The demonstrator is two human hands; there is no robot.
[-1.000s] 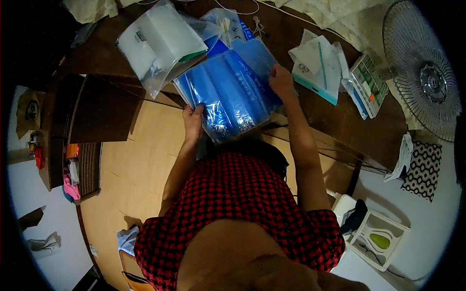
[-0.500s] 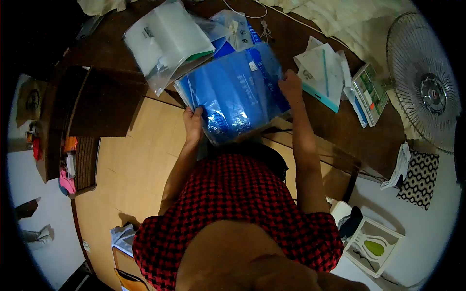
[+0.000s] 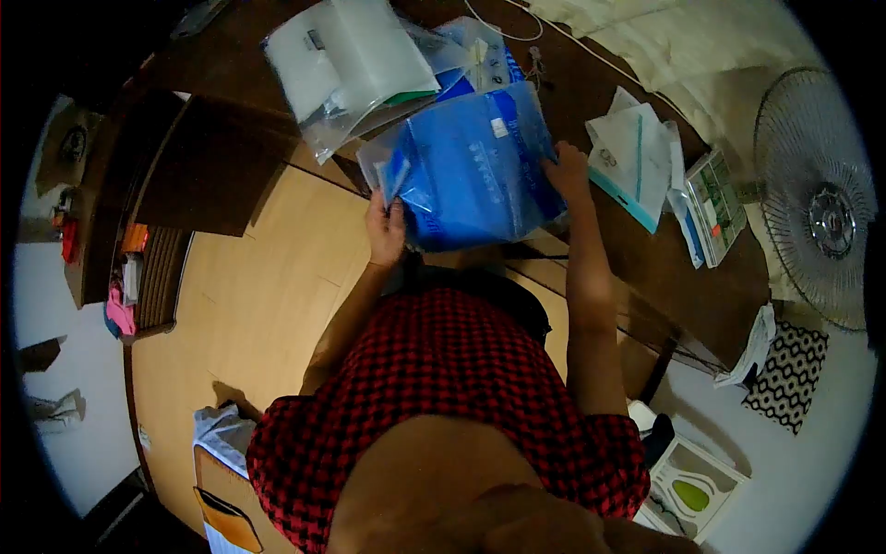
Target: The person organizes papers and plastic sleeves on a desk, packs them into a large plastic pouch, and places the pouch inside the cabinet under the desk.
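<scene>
A blue plastic bag with a clear, glossy film and a small white label lies across my two hands at the desk's front edge. My left hand grips its lower left corner, thumb on top, where the film is folded over. On the opposite side, my right hand pinches the bag's right edge with curled fingers. Whatever lies inside the bag cannot be made out. Just behind it, a clear plastic bag with white contents rests on the desk, partly over another blue-and-clear packet.
The dark wooden desk carries a teal-edged clear folder and a green-covered booklet at the right. A fan stands beyond them. White cords run along the back. A brown shelf is at the left.
The view has shifted slightly. The blue bag's left corner now looks folded and crumpled by my left hand, and its surface shows less glare. Both hands still hold it.
</scene>
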